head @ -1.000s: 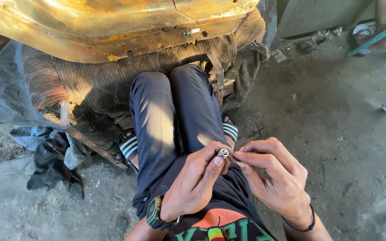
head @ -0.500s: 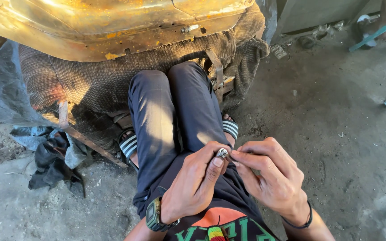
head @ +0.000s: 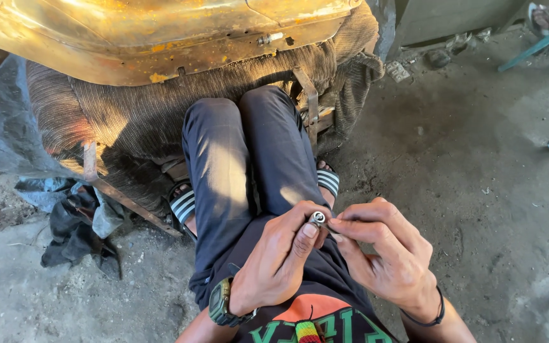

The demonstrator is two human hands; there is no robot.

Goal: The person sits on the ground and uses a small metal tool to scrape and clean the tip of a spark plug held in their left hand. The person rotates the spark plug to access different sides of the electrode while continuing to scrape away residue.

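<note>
The person squats on the dirty concrete floor (head: 478, 190) with both hands brought together over the lap — the left hand (head: 274, 260) has its thumb and fingers pinched shut on a small silvery metal fitting (head: 317, 218), held up just above the knees. The right hand (head: 382, 251) meets it from the other side, fingertips closed against the fitting's edge. Ahead of the dark trousers (head: 236, 159) stands a rusty yellow metal body (head: 160, 38) — a crumpled black rag (head: 74, 235) lies to the left.

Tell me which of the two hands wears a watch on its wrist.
The left hand: a green watch sits on its wrist. The right hand has only a thin black band.
</note>
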